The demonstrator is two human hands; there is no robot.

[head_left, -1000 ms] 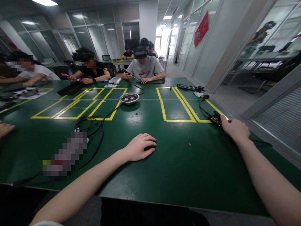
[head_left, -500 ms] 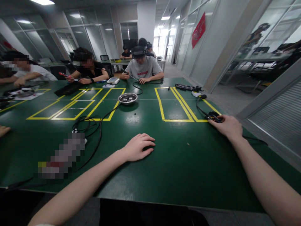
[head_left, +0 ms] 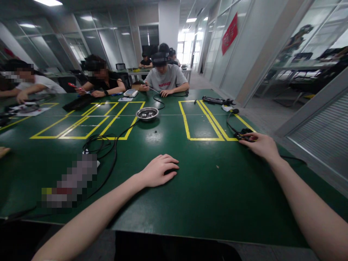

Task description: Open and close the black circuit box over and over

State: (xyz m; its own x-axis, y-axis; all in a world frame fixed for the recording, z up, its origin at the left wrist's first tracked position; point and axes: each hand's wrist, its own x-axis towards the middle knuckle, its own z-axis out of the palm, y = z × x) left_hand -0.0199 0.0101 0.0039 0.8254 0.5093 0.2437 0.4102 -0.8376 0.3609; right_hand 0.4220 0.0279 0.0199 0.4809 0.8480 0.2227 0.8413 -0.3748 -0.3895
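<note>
My left hand [head_left: 160, 170] lies palm down on the green table [head_left: 195, 203], its fingers stretched out and a little apart, holding nothing. Over at the table's right side, my right hand [head_left: 261, 148] has its thumb and fingers closed around a small black device with loose wires [head_left: 242, 135]. My fingers cover part of this device, and its exact kind does not show. A black cable [head_left: 230, 125] leads from it up to a dark rounded end [head_left: 236, 111]. Another stretch of cable [head_left: 293, 158] runs out behind my right wrist.
Yellow tape rectangles [head_left: 205, 139] mark the table. A metal bowl with small metal parts [head_left: 147, 109] stands mid-table. Left are coiled black cables [head_left: 99, 145] and a blurred power-strip-like shape [head_left: 74, 181]. A folded black tripod-like object [head_left: 217, 100] lies far right. Several co-workers sit opposite.
My right hand has shifted slightly left, and the black device has turned a little in its grasp. The left hand stays where it was.
</note>
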